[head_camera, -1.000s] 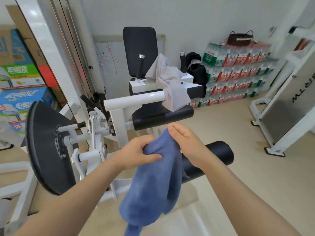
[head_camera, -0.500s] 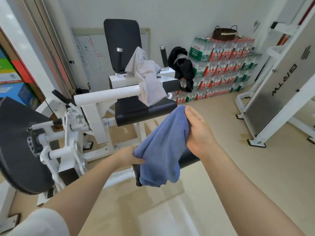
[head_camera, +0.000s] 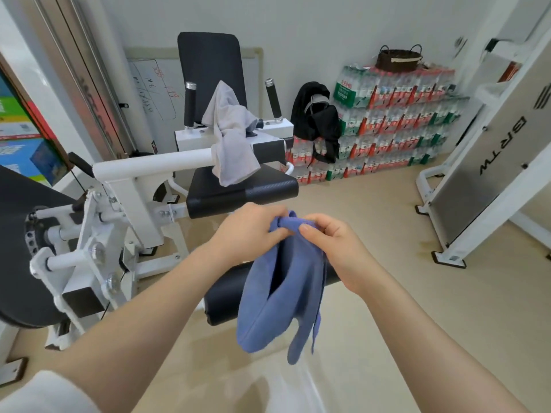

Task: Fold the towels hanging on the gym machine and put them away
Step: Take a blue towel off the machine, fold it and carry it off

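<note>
Both hands have been brought back together since half a sec ago, when they were held apart w/ the blue towel [head_camera: 283, 281] stretched between them at a slant. Now the left hand [head_camera: 253, 231] and right hand [head_camera: 331, 242] are side by side, almost touching, in front of the black seat pad [head_camera: 238, 189] of the gym machine [head_camera: 125, 186]. Each hand is closed on the top edge of the blue towel, pinched between thumb and fingers. The rest of the towel is left hanging down in two loose flaps, in front of the black roller pad [head_camera: 226, 296] below the seat pad.

A fold in half seems to be what is being made, approx. at the first fold. To do it well, the two top corners should be matched up first, then the edges lined up so the flaps hang the same length. One flap looks longer at the bottom, so a small shake or a tug may be needed. The towel is soft and floppy, so it should be kept pinched tight or a corner could slip out.

One grey towel [head_camera: 231, 135] is draped over the white bar behind the seat pad, not yet folded. A dark basket [head_camera: 399, 59] can be seen on the stacked water bottle packs [head_camera: 396, 120], well to the right of the seat pad; it might be where towels go, but that cannot be told.
</note>
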`<control>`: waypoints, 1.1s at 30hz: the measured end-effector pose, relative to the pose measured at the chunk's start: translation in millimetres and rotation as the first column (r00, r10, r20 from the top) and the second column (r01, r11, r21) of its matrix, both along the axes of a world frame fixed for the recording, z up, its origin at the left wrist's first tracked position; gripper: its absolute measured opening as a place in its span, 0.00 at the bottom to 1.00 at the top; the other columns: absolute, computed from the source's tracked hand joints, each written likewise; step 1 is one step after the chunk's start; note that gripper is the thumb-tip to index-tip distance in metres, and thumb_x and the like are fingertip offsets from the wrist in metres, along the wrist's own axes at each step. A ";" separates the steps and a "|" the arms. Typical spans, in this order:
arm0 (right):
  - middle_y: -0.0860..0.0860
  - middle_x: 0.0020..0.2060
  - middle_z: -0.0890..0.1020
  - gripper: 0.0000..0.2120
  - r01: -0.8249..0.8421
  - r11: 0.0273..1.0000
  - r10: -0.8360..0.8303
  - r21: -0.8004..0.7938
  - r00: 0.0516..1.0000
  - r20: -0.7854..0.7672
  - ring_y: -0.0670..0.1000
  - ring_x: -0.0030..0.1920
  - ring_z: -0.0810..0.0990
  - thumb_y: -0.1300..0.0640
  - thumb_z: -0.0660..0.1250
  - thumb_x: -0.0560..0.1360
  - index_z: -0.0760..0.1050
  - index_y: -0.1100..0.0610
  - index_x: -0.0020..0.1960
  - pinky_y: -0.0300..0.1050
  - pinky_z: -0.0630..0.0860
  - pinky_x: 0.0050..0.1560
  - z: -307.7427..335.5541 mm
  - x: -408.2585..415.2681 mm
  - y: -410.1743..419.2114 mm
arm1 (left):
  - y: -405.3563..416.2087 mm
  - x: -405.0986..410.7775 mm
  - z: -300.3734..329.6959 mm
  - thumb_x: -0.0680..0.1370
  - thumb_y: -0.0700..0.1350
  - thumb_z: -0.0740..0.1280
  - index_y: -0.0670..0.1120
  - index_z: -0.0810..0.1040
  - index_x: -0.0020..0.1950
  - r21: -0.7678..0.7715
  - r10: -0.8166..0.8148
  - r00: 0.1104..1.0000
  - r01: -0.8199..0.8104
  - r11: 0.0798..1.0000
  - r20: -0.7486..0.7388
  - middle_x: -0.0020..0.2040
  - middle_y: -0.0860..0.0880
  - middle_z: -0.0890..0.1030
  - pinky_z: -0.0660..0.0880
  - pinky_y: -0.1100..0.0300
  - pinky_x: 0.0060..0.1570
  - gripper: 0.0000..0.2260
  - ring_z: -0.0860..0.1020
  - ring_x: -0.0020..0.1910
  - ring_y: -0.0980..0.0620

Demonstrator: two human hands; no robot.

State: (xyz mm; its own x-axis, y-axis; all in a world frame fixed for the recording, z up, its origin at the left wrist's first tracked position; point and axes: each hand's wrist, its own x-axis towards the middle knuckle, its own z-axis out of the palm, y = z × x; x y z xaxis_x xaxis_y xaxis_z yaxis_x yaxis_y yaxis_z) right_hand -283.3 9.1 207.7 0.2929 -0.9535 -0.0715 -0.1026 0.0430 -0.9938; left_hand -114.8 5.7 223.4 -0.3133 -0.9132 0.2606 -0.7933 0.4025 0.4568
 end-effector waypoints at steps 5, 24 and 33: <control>0.52 0.37 0.81 0.03 -0.065 0.988 0.037 0.140 0.980 0.193 0.49 0.37 0.78 0.58 0.65 0.73 0.76 0.58 0.43 0.37 0.75 0.36 -8.3 -37.8 -5.2 | -0.5 -27.1 -6.0 0.77 0.45 0.63 0.46 0.76 0.42 0.015 0.151 0.940 -0.154 0.988 -0.305 0.35 0.50 0.79 0.73 0.55 0.39 0.06 0.76 0.37 0.50; 0.50 0.27 0.73 0.15 0.000 1.000 -0.004 -0.011 0.928 -0.372 0.48 0.30 0.70 0.71 0.54 0.69 0.71 0.56 0.32 0.39 0.67 0.31 -10.5 -94.9 -9.9 | 12.6 -100.2 -42.6 0.73 0.44 0.67 0.56 0.70 0.64 0.336 0.001 0.937 0.125 0.933 -0.350 0.60 0.56 0.76 0.71 0.59 0.59 0.21 0.74 0.58 0.57; 0.51 0.38 0.82 0.10 -0.017 0.960 -0.180 -0.280 0.728 -0.661 0.52 0.38 0.77 0.65 0.59 0.69 0.74 0.51 0.41 0.46 0.74 0.37 -23.2 -118.9 -15.3 | 10.7 -112.7 -45.5 0.79 0.48 0.59 0.47 0.80 0.52 0.400 0.111 0.959 0.003 0.917 -0.261 0.47 0.47 0.83 0.74 0.56 0.49 0.11 0.78 0.47 0.50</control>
